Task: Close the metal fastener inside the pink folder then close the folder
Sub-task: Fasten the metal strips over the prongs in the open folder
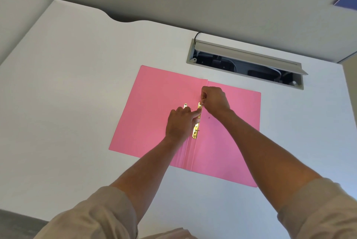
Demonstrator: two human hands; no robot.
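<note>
Pink folder [154,115] open flat on the white desk [67,84], both covers spread, spine fold running from far to near in the middle. Gold metal fastener [196,128] along this fold, a little left of it, lying lengthwise. Left hand [179,124] resting on the left cover, index finger stretched out and pressing on the far part of the fastener strip; other fingers curled loose, holding nothing. Right hand [215,100] just beyond, at the far end of the fastener, fingertips pinched narrow on a thin metal prong there. Both hands almost touching each other over the strip. A second small gold piece [185,106] on the left cover, partly hidden behind the left hand, shape hard to tell. Middle of the fastener covered by the left index finger. Far right on the desk, an open cable slot [245,64] with grey lid raised.
</note>
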